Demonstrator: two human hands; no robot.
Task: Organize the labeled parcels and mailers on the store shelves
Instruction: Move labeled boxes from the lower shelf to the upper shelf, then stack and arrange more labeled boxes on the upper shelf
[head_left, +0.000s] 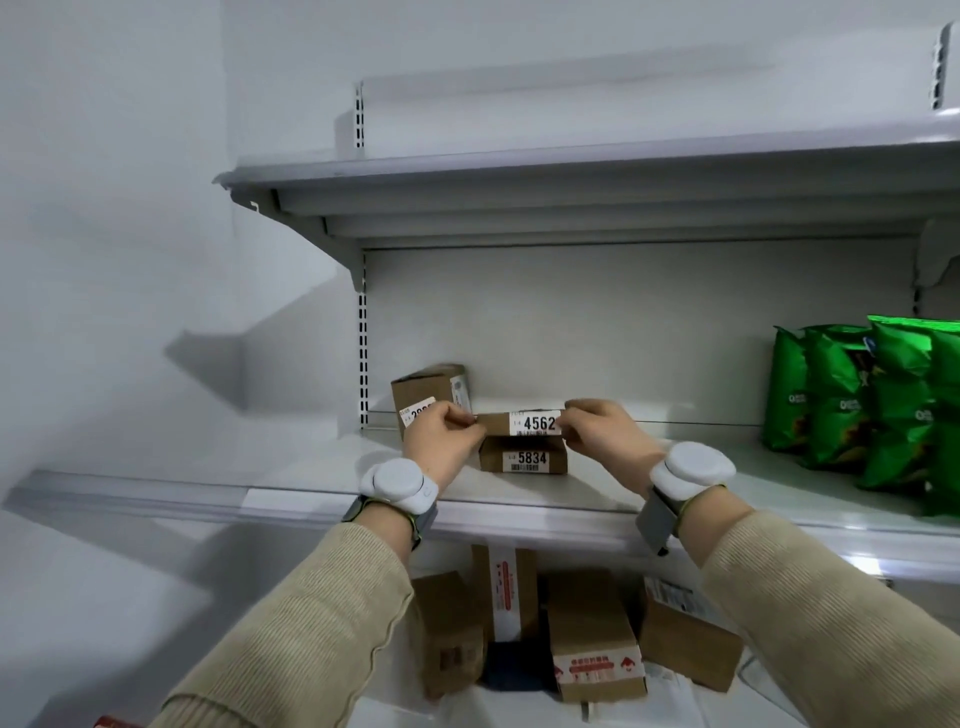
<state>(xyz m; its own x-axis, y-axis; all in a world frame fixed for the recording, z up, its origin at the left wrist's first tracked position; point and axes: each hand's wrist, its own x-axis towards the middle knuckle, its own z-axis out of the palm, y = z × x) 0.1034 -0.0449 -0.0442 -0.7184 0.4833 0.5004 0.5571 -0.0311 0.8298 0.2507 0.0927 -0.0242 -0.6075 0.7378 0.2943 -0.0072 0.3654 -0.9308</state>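
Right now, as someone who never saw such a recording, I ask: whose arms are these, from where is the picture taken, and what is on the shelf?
One camera on a person's head looks down at their own bare hands. The left hand and right hand share a grip on the flat brown cardboard box labelled 4562, above the similar brown box labelled 5834 on the grey metal shelf. A taller brown box stands behind; green snack bags stand rightward. White devices are strapped on both wrists.
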